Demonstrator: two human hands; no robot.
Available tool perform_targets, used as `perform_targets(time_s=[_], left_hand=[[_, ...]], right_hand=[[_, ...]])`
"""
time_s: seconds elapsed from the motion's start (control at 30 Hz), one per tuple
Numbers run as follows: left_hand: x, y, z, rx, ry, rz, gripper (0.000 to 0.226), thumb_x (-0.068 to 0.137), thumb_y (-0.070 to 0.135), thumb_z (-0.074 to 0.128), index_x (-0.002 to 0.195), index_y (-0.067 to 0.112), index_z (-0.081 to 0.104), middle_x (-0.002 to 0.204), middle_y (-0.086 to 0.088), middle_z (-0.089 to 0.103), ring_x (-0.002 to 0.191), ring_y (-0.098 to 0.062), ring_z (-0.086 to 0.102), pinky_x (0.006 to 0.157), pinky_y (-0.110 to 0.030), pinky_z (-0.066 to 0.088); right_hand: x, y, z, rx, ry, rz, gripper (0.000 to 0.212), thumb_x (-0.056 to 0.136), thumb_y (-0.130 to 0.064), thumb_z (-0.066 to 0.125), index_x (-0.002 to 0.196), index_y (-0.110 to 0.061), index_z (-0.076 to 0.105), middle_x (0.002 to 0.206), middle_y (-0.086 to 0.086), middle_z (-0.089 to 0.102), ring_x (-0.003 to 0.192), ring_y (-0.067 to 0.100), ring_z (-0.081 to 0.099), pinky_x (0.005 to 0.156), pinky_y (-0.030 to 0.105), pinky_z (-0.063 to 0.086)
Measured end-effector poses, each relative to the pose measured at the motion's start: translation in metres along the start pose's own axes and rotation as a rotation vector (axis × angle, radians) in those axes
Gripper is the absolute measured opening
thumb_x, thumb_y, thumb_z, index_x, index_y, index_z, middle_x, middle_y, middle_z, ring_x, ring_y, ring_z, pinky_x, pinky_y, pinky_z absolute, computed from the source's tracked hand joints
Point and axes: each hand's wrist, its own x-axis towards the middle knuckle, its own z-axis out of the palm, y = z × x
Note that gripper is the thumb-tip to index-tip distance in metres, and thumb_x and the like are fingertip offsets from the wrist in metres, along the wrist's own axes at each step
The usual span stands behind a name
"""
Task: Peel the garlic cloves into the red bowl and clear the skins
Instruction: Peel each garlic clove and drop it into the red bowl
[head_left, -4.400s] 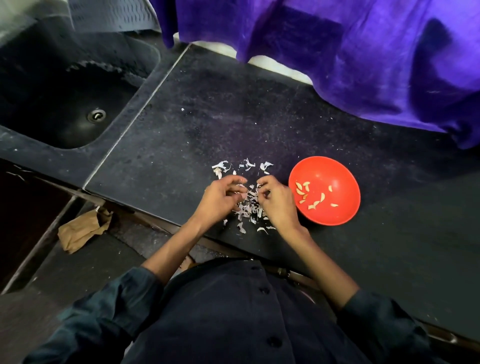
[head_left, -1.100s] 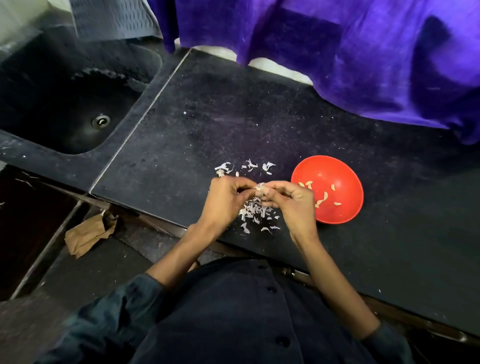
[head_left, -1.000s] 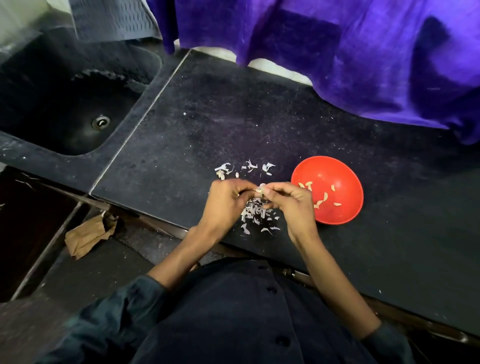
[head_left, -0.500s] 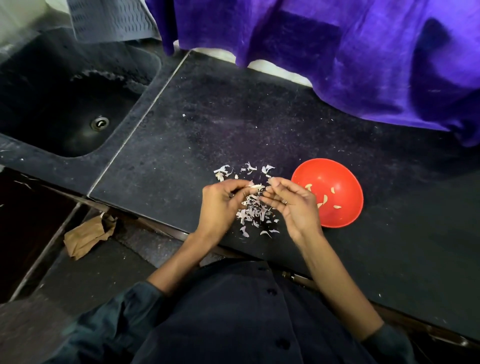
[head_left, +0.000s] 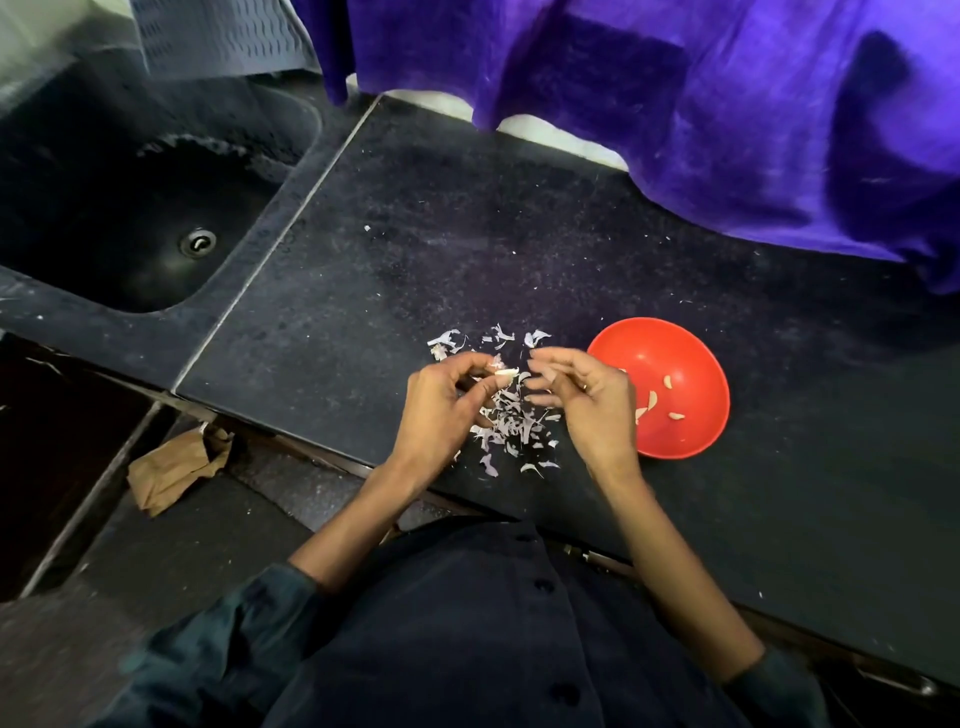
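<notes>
Left hand (head_left: 436, 410): fingertips pinched on a pale garlic clove (head_left: 506, 372), above the skins.
Right hand (head_left: 587, 395): fingers loosely spread, holding nothing visible.
Garlic skins (head_left: 511, 423): scattered on the black counter (head_left: 519, 249) between both hands.
Red bowl (head_left: 675, 379): just right, peeled cloves inside.

red bowl (head_left: 675, 364) near edge hidden behind right hand (head_left: 587, 400), fingertips blurred

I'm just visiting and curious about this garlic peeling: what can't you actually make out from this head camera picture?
- Red bowl: its near-left part lies behind the right hand, so the peeled cloves cannot be counted.
- Garlic clove in the left hand: too small to tell whether it is fully peeled.
- Right hand's fingers: motion-blurred, so any skin between them is unclear.
- Skins: partly hidden under both hands.
</notes>
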Motion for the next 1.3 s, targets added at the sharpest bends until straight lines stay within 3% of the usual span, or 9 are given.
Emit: perform_targets(time_s=[0.1,0.17,0.3,0.43,0.53,0.7,0.83,1.0,1.3], left_hand=[[0.002,0.0,-0.001,0.016,0.013,0.003,0.009,0.083,0.016,0.074,0.09,0.02,0.07,0.075,0.0,0.069,0.065,-0.021,0.068,0.052,-0.028,0.058],[0.002,-0.001,-0.002,0.015,0.01,0.01,0.01,0.081,0.017,0.077,0.089,0.017,0.071,0.075,-0.003,0.07,0.064,-0.022,0.068,0.052,-0.028,0.058],[0.003,0.004,-0.005,0.039,-0.013,0.049,0.01,0.078,0.02,0.079,0.081,0.019,0.07,0.072,-0.002,0.071,0.057,-0.006,0.063,0.05,-0.018,0.052],[0.003,0.005,-0.005,-0.098,-0.003,0.049,0.008,0.077,0.021,0.079,0.079,0.021,0.071,0.073,-0.003,0.071,0.061,-0.017,0.065,0.051,-0.03,0.057],[0.003,0.004,-0.005,-0.215,0.008,0.057,0.008,0.077,0.021,0.078,0.08,0.021,0.07,0.072,-0.005,0.069,0.06,-0.018,0.062,0.05,-0.029,0.055],[0.003,0.007,-0.005,-0.333,0.015,0.085,0.009,0.075,0.017,0.078,0.08,0.024,0.074,0.076,-0.001,0.07,0.063,-0.017,0.061,0.05,-0.028,0.054],[0.004,0.007,-0.005,-0.347,-0.007,0.104,0.01,0.076,0.014,0.077,0.084,0.01,0.072,0.081,-0.005,0.07,0.068,-0.021,0.062,0.051,-0.03,0.055],[0.004,0.009,-0.005,-0.383,-0.065,0.113,0.009,0.075,0.011,0.075,0.082,0.008,0.071,0.079,0.003,0.069,0.065,-0.01,0.063,0.051,-0.023,0.053],[0.003,0.007,-0.006,-0.352,0.007,0.152,0.01,0.073,0.01,0.079,0.08,0.007,0.072,0.078,0.002,0.067,0.065,-0.018,0.062,0.05,-0.029,0.055]], right_hand=[[0.001,-0.001,0.0,-0.08,-0.069,-0.019,0.035,0.097,0.0,0.051,0.116,-0.025,0.066,0.113,-0.002,0.069,0.103,0.005,0.067,0.089,0.028,0.054],[0.001,-0.005,0.001,-0.13,-0.105,-0.068,0.029,0.094,-0.005,0.058,0.115,-0.024,0.068,0.119,-0.004,0.067,0.111,0.002,0.061,0.094,0.02,0.047],[0.0,-0.01,0.003,-0.078,-0.156,-0.094,0.024,0.089,-0.005,0.065,0.102,-0.025,0.072,0.1,-0.004,0.072,0.091,0.012,0.068,0.083,0.027,0.055],[-0.002,-0.013,0.005,0.187,-0.169,0.095,0.018,0.089,0.004,0.061,0.097,-0.009,0.071,0.083,0.005,0.074,0.072,0.016,0.069,0.069,0.026,0.058],[-0.004,-0.017,0.003,0.371,-0.208,0.215,0.015,0.089,0.002,0.059,0.101,0.001,0.068,0.084,0.011,0.073,0.071,0.018,0.069,0.068,0.027,0.058],[-0.004,-0.021,0.001,0.489,-0.272,0.321,0.016,0.086,-0.002,0.059,0.099,0.002,0.067,0.081,0.012,0.069,0.069,0.016,0.067,0.067,0.028,0.059],[-0.004,-0.024,0.0,0.554,-0.336,0.405,0.022,0.081,-0.007,0.06,0.101,0.003,0.065,0.074,0.007,0.067,0.065,0.014,0.065,0.063,0.027,0.058],[-0.004,-0.026,0.001,0.624,-0.371,0.502,0.015,0.09,0.0,0.051,0.097,0.002,0.064,0.068,0.005,0.066,0.061,0.011,0.063,0.061,0.026,0.058],[-0.005,-0.031,0.003,0.672,-0.348,0.577,0.017,0.094,0.004,0.046,0.1,0.004,0.062,0.066,0.004,0.065,0.058,0.01,0.063,0.057,0.024,0.057]])
